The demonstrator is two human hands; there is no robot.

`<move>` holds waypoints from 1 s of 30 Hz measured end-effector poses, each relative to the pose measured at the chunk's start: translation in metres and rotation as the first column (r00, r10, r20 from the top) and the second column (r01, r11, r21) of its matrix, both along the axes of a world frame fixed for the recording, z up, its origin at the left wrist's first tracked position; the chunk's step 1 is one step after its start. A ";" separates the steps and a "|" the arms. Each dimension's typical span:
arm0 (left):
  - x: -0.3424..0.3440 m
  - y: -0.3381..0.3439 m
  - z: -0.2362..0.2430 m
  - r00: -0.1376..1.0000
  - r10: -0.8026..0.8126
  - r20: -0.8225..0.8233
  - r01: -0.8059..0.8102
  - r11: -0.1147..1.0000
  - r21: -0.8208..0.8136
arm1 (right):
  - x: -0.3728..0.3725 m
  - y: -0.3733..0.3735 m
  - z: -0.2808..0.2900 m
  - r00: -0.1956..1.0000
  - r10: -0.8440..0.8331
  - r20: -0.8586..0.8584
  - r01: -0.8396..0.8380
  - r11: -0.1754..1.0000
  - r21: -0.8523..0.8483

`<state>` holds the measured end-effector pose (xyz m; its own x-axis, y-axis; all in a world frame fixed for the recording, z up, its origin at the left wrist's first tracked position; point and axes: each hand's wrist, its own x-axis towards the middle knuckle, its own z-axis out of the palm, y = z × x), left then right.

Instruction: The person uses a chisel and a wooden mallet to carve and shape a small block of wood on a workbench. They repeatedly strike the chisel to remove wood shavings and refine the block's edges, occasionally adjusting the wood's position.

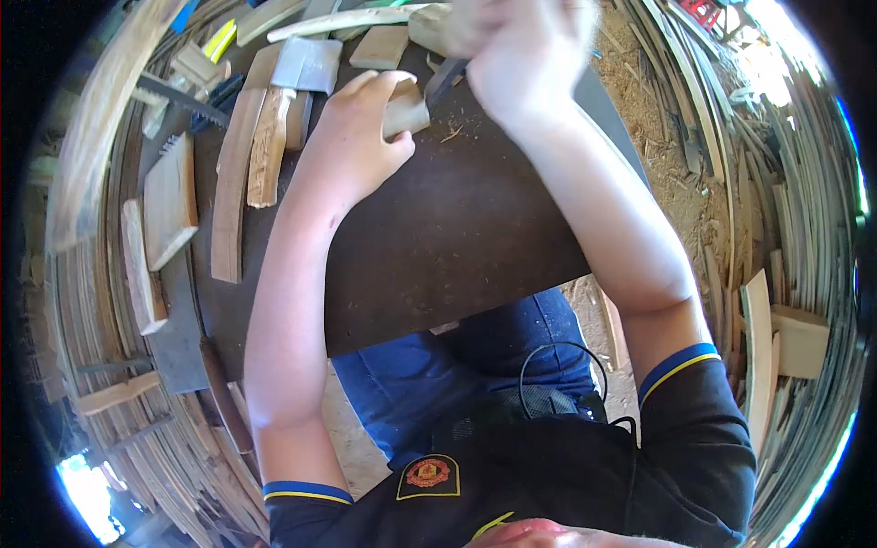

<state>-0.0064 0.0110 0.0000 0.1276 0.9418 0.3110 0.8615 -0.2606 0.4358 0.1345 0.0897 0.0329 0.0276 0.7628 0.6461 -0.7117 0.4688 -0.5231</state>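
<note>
At the far side of the dark table (438,228), my left hand (365,119) is closed round a small wooden block (406,111), thumb on the near side and fingers over the far side. My right hand (530,64) is raised to the right of the block, closed and smeared by motion. From it a dark, flat blade (445,80) points down toward the block; its handle is hidden in the hand. Just left of my left hand lies a cleaver-like tool with a broad grey blade (308,64) and a pale wooden handle (265,155).
A long board (239,183) and a thick wooden block (172,201) lie at the left. Beyond them is a saw blade (178,98). A long-handled tool (222,388) rests by the table's left edge. Another wood piece (380,47) sits at the back. Stacked strips (795,219) stand right.
</note>
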 end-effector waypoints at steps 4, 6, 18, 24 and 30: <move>-0.005 0.005 -0.009 0.999 -0.043 0.014 0.043 0.999 0.006 | 0.021 -0.003 0.023 0.994 0.099 -0.041 -0.100 0.995 -0.010; -0.005 0.005 -0.006 1.000 -0.028 0.014 0.028 0.999 -0.034 | 0.014 -0.005 0.018 0.988 0.152 -0.036 -0.155 0.980 -0.128; -0.002 0.005 -0.005 1.000 0.003 0.016 -0.002 0.999 -0.052 | 0.002 0.007 -0.016 0.981 0.189 0.047 -0.177 0.964 -0.198; -0.004 0.006 -0.009 0.999 -0.001 0.039 0.003 0.999 -0.054 | 0.023 0.006 0.015 0.942 0.297 -0.159 -0.306 0.952 -0.034; -0.006 0.005 -0.014 1.000 -0.007 -0.006 0.007 1.000 0.009 | 0.017 0.004 0.015 0.717 0.551 -0.426 -0.632 0.773 -0.064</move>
<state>-0.0124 0.0159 -0.0138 0.1364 0.9382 0.3182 0.8622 -0.2706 0.4283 0.1519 0.0939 0.0481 -0.2719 0.8084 0.5220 -0.9605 -0.1948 -0.1987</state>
